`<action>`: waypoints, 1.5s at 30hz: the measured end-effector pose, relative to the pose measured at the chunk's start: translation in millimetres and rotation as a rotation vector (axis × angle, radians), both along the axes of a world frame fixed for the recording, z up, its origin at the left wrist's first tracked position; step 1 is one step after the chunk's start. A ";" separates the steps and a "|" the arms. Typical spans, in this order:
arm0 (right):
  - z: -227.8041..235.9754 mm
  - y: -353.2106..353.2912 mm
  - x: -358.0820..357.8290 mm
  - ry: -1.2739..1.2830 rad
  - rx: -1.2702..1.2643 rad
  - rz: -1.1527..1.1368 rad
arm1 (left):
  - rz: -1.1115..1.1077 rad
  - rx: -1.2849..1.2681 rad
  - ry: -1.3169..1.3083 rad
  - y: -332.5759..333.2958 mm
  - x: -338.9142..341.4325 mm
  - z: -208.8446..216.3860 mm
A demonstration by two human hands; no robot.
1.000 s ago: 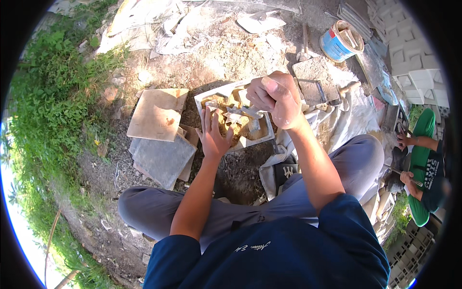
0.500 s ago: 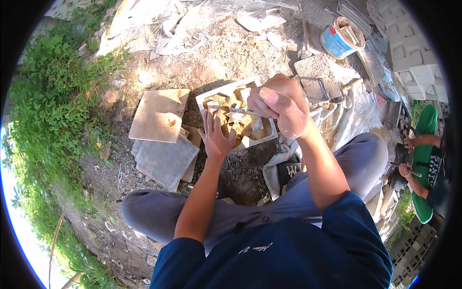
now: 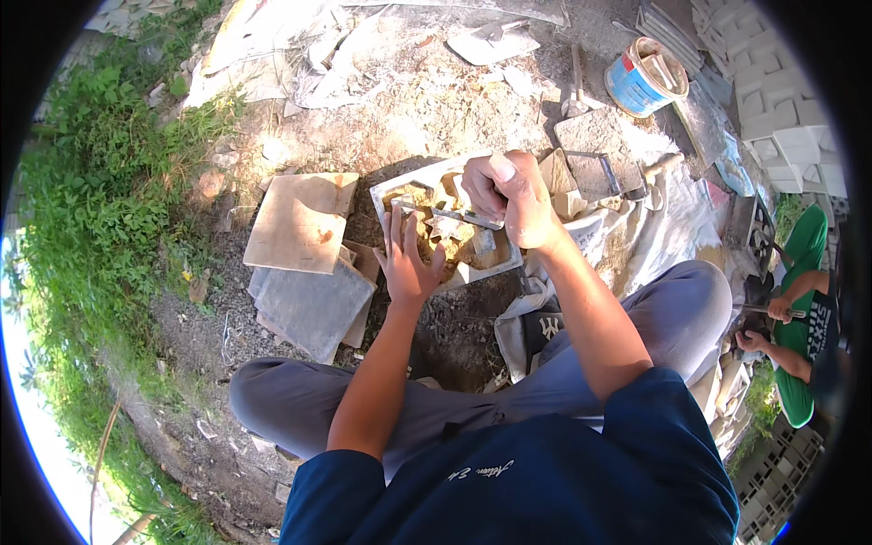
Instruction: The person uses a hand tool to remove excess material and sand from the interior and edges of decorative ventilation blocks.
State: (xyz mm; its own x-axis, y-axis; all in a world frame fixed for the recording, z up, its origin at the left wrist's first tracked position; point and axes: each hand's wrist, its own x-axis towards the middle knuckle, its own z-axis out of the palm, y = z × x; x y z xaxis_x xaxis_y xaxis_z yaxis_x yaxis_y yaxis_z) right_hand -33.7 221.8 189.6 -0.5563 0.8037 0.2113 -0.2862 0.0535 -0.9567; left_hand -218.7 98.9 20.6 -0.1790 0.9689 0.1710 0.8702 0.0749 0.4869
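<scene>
In front of me lies a pale square block [image 3: 495,269] with a raised rim, a small star shape in its middle and yellowish, sandy hollows around it. My right hand [image 3: 514,198] is closed in a fist above the block's right side, gripping a narrow metal bar [image 3: 451,215] that reaches left across the hollows. My left hand [image 3: 411,268] lies with fingers spread over the block's left near side, fingertips close to the bar's far end. Whether those fingertips touch the bar, I cannot tell. The gripped end of the bar is hidden inside my right fist.
Left of the block sit stacked tiles, a tan one [image 3: 304,222] over a grey one [image 3: 313,304]. A blue-and-white bucket [image 3: 636,86], a hammer [image 3: 574,95] and a wooden-handled tool [image 3: 663,165] are at far right. A co-worker in green trousers [image 3: 804,300] sits rightward.
My right fist has come lower and slightly left, showing more of the metal bar over the block. My left hand stays nearly in place. The co-worker's hands have shifted.
</scene>
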 end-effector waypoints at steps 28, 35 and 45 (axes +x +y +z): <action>-44.6 -33.8 -21.0 0.014 -0.055 -0.502 | -0.019 -0.216 0.158 23.6 6.0 17.3; -48.2 -36.5 -13.2 0.130 0.024 -0.469 | -0.011 -0.171 0.190 25.5 5.3 11.6; -60.5 -38.1 -16.3 0.159 0.049 -0.445 | -0.052 -0.121 0.146 27.5 3.9 18.8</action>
